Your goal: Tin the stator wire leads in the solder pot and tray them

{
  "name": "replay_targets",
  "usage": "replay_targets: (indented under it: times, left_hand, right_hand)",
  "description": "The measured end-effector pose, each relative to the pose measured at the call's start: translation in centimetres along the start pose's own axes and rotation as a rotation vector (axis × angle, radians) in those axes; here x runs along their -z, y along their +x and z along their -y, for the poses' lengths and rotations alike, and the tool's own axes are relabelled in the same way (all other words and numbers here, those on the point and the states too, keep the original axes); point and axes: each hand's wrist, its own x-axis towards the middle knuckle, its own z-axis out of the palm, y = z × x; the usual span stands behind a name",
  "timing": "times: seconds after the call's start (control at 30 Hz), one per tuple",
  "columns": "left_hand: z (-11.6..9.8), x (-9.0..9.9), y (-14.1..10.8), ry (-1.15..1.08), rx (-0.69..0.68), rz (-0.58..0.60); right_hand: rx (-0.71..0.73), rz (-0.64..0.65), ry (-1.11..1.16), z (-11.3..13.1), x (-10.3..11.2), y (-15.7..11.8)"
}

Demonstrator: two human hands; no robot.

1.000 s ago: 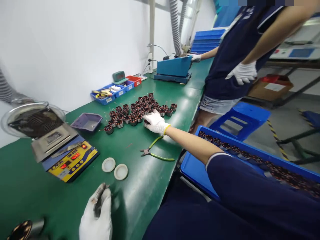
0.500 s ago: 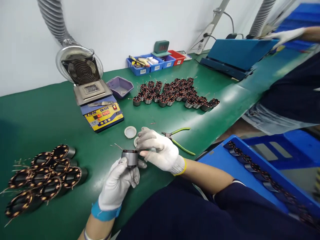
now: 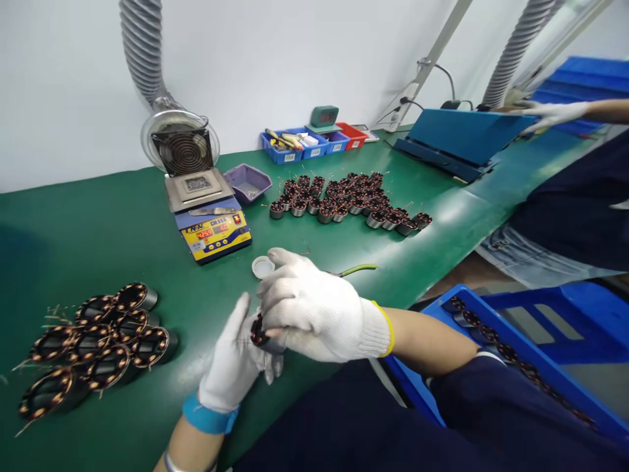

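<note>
The wound ring [image 3: 257, 331] is largely covered by the right-hand grip [image 3: 314, 305]; only its dark end and a strip of its side are exposed. The hold of the left-hand grip [image 3: 236, 367] is partly concealed and cannot be determined. The pliers [image 3: 360, 269] are hidden except for one green handle and a little metal. The digits of the far clock [image 3: 325, 117] cannot be read. The blue tray [image 3: 540, 368] is partly masked by the right sleeve [image 3: 481, 406], and the co-worker [image 3: 584, 190] is cut off at the right edge.

White wall [image 3: 236, 65] rises behind; green tabletop [image 3: 98, 236] gleams.
</note>
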Motion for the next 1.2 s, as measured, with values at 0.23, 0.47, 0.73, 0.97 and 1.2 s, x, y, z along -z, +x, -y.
replay_targets:
  times: [0.23, 0.47, 0.73, 0.97, 1.2]
  left_hand:
    - [-0.9, 0.7, 0.1, -0.310, -0.229, -0.086]
    - [1.1, 0.1, -0.2, -0.045, 0.110, 0.292]
    - [1.0, 0.6, -0.5, 0.102, -0.058, 0.221]
    - [0.4, 0.3, -0.4, 0.476, -0.155, 0.125]
    - [-0.8, 1.0, -0.9, 0.478, -0.212, -0.149]
  right_hand:
    - [-0.028, -0.128, -0.003, -0.1, 1.4, 0.4]
    - [-0.036, -0.046, 0.078, -0.4, 0.1, 0.0]
    - [-0.160, -0.392, 0.440, -1.7, -0.1, -2.8]
    - [-0.159, 0.042, 0.219, -1.9, -3.7, -4.0]
    - [-0.292, -0.099, 0.081, -3.4, -3.3, -4.9]
